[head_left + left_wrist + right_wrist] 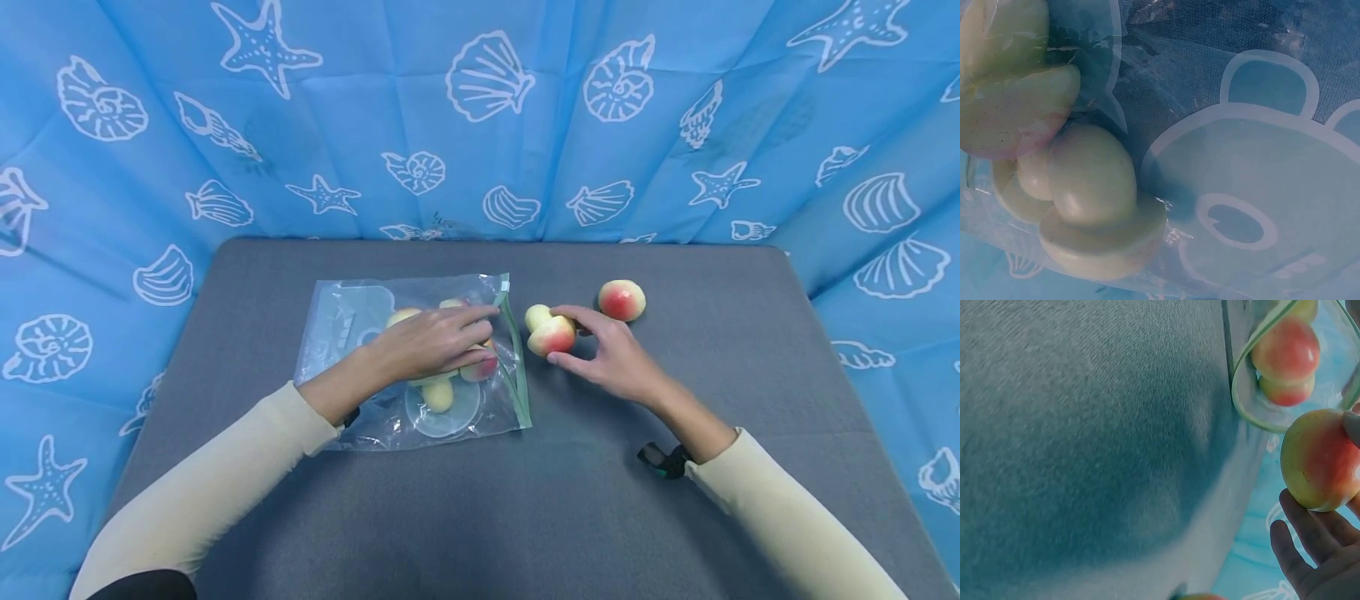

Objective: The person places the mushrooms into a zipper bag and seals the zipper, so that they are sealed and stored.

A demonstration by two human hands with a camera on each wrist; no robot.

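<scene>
A clear zip bag (352,425) with a green-edged mouth lies flat on the table, several yellow-and-red toy mushrooms (438,395) inside it. My left hand (431,342) lies over the bag and holds its upper lip near the mouth, index finger stretched towards the zip. Between thumb and fingers, my right hand (611,354) grips another toy mushroom (552,336) just right of the bag mouth, its pale stem towards the back. The right wrist view shows its rounded cap (1313,459) beside the parted bag mouth (1238,403).
A loose toy mushroom (622,300) sits on the grey table (480,517) behind my right hand. Blue cloth (525,167) printed with white shells hangs round the back and sides. The bag bears a pale bear print (1310,206).
</scene>
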